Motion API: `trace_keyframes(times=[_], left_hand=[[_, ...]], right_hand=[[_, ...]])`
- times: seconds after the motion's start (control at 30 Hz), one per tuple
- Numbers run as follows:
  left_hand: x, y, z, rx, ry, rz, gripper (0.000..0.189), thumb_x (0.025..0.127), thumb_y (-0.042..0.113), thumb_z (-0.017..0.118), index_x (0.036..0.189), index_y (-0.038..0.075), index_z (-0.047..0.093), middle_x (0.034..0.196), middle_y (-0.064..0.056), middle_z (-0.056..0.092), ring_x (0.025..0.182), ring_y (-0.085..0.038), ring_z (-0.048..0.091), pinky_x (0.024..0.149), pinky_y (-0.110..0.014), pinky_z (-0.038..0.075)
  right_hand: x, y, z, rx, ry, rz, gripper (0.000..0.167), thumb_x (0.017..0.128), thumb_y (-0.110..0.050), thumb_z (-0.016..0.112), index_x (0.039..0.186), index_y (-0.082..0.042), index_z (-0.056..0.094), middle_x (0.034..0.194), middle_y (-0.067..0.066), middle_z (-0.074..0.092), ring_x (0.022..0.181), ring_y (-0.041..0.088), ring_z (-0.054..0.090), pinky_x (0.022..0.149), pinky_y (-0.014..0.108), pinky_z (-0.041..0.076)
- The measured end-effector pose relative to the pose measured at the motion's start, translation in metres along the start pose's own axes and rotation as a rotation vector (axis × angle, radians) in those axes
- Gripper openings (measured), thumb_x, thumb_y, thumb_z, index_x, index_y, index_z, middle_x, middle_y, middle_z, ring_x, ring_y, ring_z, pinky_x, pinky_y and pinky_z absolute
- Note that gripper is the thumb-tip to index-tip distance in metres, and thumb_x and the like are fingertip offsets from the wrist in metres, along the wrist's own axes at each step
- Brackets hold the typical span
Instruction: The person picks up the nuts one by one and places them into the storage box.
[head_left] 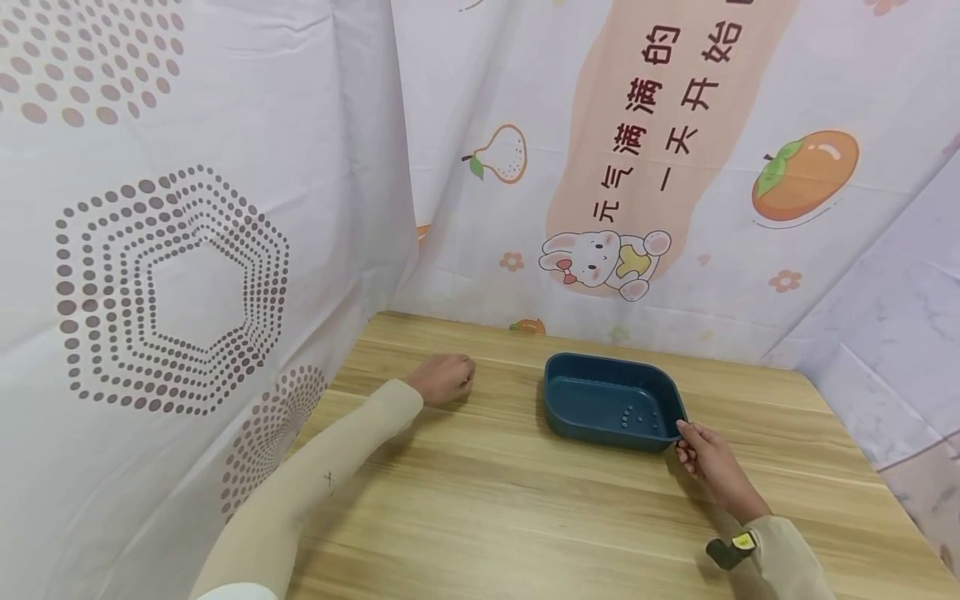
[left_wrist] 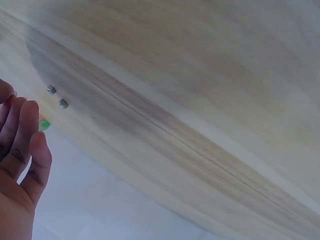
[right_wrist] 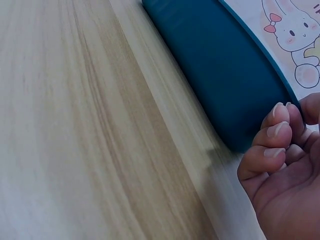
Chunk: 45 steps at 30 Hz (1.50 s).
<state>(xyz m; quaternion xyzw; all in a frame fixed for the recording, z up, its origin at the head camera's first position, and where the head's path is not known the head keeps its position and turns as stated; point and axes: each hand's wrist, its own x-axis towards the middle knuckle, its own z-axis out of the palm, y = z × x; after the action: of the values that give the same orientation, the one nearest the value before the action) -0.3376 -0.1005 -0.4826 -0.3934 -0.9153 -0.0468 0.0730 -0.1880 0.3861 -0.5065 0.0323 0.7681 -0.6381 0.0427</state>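
Note:
A dark blue rectangular box (head_left: 600,390) stands on the wooden table in the head view, with several small metal nuts (head_left: 640,419) on its floor. My right hand (head_left: 705,460) pinches the box's near right corner at the rim; the right wrist view shows its fingers (right_wrist: 274,131) bent under that rim. Left of the box, my left hand (head_left: 444,379) is low over the table with bent fingers. Two small metal nuts (left_wrist: 57,97) lie beside its fingertips in the left wrist view. Thumb and forefinger come together at that frame's edge; anything between them is hidden.
The wooden table (head_left: 480,500) has its far edge against a printed curtain (head_left: 480,242). Another patterned curtain (head_left: 352,167) hangs along the left side, and pale cloth (head_left: 870,367) hangs on the right.

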Motion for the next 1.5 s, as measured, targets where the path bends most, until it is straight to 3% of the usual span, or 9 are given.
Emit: trace_keyframes(times=[0.83, 1.5], left_hand=[[0.037, 0.028, -0.005, 0.021, 0.009, 0.08, 0.011, 0.097, 0.013, 0.06, 0.089, 0.014, 0.067, 0.081, 0.007, 0.061, 0.066, -0.004, 0.051, 0.058, -0.019, 0.046], [0.065, 0.052, -0.01, -0.019, -0.01, 0.122, 0.01, 0.101, 0.019, 0.057, 0.095, 0.015, 0.065, 0.086, 0.007, 0.058, 0.072, -0.004, 0.052, 0.062, -0.018, 0.045]], right_hand=[[0.001, 0.001, -0.001, -0.002, 0.004, -0.012, 0.044, 0.111, -0.042, 0.045, 0.085, -0.006, 0.052, 0.069, -0.003, 0.053, 0.058, 0.005, 0.046, 0.051, 0.019, 0.042], [0.003, 0.0, -0.003, -0.003, -0.014, 0.004, 0.042, 0.111, -0.041, 0.044, 0.086, -0.008, 0.051, 0.07, -0.003, 0.053, 0.058, 0.005, 0.047, 0.051, 0.019, 0.043]])
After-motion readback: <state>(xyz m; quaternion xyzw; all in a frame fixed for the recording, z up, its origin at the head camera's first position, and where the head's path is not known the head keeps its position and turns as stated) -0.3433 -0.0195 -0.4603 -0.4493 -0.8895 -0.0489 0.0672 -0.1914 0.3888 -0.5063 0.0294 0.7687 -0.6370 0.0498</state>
